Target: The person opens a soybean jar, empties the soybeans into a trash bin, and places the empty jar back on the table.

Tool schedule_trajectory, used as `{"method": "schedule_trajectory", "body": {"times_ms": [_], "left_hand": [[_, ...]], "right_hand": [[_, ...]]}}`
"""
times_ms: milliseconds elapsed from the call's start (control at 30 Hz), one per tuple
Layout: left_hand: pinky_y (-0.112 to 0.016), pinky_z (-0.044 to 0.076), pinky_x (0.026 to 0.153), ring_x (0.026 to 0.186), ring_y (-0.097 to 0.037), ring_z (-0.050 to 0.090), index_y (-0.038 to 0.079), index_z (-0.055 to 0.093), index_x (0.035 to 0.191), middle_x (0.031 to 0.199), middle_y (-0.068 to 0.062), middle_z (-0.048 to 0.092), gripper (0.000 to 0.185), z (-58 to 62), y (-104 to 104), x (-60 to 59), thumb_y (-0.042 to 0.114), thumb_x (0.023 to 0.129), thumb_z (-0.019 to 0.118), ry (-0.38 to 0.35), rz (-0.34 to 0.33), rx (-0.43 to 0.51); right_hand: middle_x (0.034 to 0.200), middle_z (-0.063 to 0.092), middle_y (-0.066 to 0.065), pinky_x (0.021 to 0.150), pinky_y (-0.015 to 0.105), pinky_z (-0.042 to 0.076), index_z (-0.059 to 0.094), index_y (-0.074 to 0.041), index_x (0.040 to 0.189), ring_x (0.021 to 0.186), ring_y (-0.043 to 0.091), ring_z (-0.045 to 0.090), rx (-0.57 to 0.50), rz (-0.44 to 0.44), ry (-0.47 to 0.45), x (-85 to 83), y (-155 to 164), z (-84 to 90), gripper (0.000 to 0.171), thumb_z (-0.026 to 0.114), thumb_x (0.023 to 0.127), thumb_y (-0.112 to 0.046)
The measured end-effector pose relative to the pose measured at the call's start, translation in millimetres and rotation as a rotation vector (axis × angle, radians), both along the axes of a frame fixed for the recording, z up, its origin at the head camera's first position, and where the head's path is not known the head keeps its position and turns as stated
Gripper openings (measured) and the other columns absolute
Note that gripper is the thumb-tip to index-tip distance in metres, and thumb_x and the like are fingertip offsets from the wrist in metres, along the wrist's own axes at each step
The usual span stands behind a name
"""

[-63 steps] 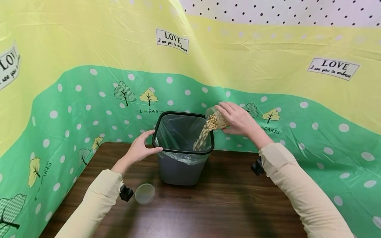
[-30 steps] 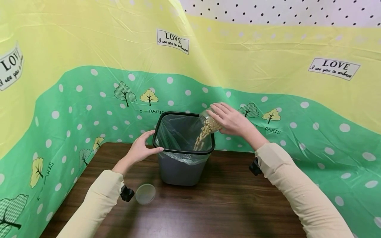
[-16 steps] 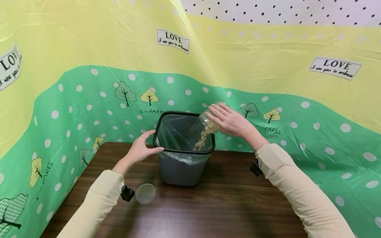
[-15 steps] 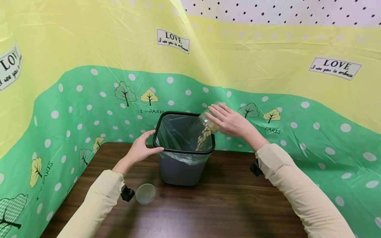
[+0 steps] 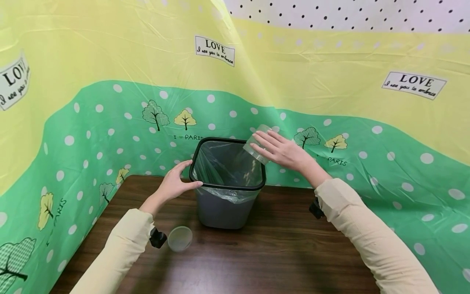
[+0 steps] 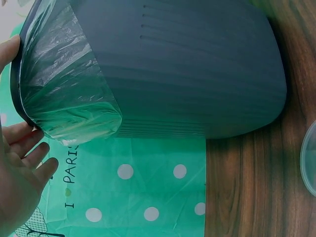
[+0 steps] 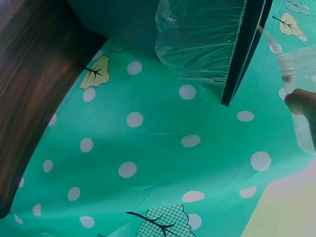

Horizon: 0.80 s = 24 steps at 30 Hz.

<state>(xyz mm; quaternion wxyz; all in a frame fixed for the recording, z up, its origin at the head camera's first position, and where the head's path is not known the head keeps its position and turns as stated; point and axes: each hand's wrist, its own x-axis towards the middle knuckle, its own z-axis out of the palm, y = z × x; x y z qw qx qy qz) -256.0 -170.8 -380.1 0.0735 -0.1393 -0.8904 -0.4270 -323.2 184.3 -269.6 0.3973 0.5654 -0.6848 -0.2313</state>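
In the head view my right hand (image 5: 284, 151) grips a clear plastic jar (image 5: 262, 139), tipped mouth-down over the right side of the bin. Blurred pale beans (image 5: 252, 168) drop from it; few still show near its mouth in the right wrist view. The grey trash bin (image 5: 225, 210) has a black rim and a clear plastic liner (image 5: 216, 163). My left hand (image 5: 174, 183) holds the bin's left corner, thumb on the near rim and fingers on the left side. In the left wrist view, fingertips (image 6: 34, 136) touch the rim. The bin's bottom is hidden.
A round translucent lid (image 5: 180, 239) lies on the dark wooden table (image 5: 279, 253), left of the bin and near my left wrist. A green and yellow patterned curtain (image 5: 330, 134) hangs close behind the bin and around the table.
The bean stream has thinned from thick to a few blurred beans, and the jar looks nearly emptied. My right hand has moved slightly left and tipped the jar further. The left hand stays put.
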Motion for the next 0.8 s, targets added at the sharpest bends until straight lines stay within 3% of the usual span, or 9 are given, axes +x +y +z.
{"method": "schedule_trajectory", "body": {"times_ms": [133, 233, 333, 400, 600, 800], "left_hand": [[-0.050, 0.037, 0.095, 0.131, -0.030, 0.030, 0.012, 0.033, 0.141, 0.145, -0.008, 0.030, 0.082, -1.3, 0, -0.5, 0.045, 0.075, 0.070, -0.010, 0.002, 0.002], [-0.050, 0.037, 0.095, 0.131, -0.030, 0.030, 0.012, 0.033, 0.141, 0.145, -0.008, 0.030, 0.082, -1.6, 1, -0.3, 0.045, 0.075, 0.070, -0.013, 0.001, 0.011], [-0.051, 0.037, 0.096, 0.131, -0.031, 0.029, 0.012, 0.033, 0.141, 0.145, -0.009, 0.030, 0.083, -1.5, 1, -0.6, 0.046, 0.075, 0.070, -0.016, -0.001, 0.018], [-0.051, 0.036, 0.096, 0.131, -0.031, 0.028, 0.012, 0.033, 0.141, 0.145, -0.009, 0.030, 0.083, -1.4, 2, -0.6, 0.046, 0.075, 0.069, -0.016, -0.003, 0.018], [-0.050, 0.036, 0.097, 0.131, -0.029, 0.028, 0.014, 0.033, 0.141, 0.145, -0.007, 0.030, 0.083, -0.7, 0, -0.2, 0.047, 0.075, 0.070, -0.025, 0.005, 0.036], [-0.050, 0.036, 0.097, 0.131, -0.029, 0.029, 0.012, 0.033, 0.141, 0.145, -0.009, 0.030, 0.084, 0.4, -2, -1.2, 0.046, 0.075, 0.070, -0.019, -0.007, 0.040]], "right_hand": [[0.136, 0.041, 0.018, 0.106, 0.040, 0.028, 0.035, -0.004, 0.135, 0.129, 0.028, 0.034, -0.017, 0.014, -0.021, -1.3, 0, -2.5, 0.044, 0.018, 0.096, 0.008], [0.135, 0.042, 0.020, 0.106, 0.041, 0.028, 0.039, -0.002, 0.134, 0.128, 0.030, 0.036, -0.059, 0.005, -0.094, -2.0, 0, -5.8, 0.040, 0.037, 0.094, 0.002], [0.131, 0.045, 0.022, 0.105, 0.042, 0.029, 0.042, 0.000, 0.131, 0.124, 0.033, 0.039, -0.101, -0.014, -0.180, -2.8, 2, -10.8, 0.060, 0.063, 0.075, -0.004], [0.130, 0.045, 0.023, 0.103, 0.043, 0.031, 0.043, 0.002, 0.129, 0.123, 0.035, 0.040, -0.124, -0.019, -0.208, -3.2, 2, -13.0, 0.070, 0.069, 0.065, -0.006], [0.132, 0.044, 0.023, 0.103, 0.045, 0.031, 0.043, 0.001, 0.130, 0.124, 0.036, 0.039, -0.186, 0.022, -0.199, -1.4, -6, -12.8, 0.070, 0.071, 0.066, -0.006], [0.127, 0.047, 0.024, 0.101, 0.045, 0.033, 0.044, 0.003, 0.128, 0.120, 0.037, 0.042, -0.199, -0.018, -0.250, -1.6, -3, -20.6, 0.072, 0.070, 0.060, -0.002]]}}
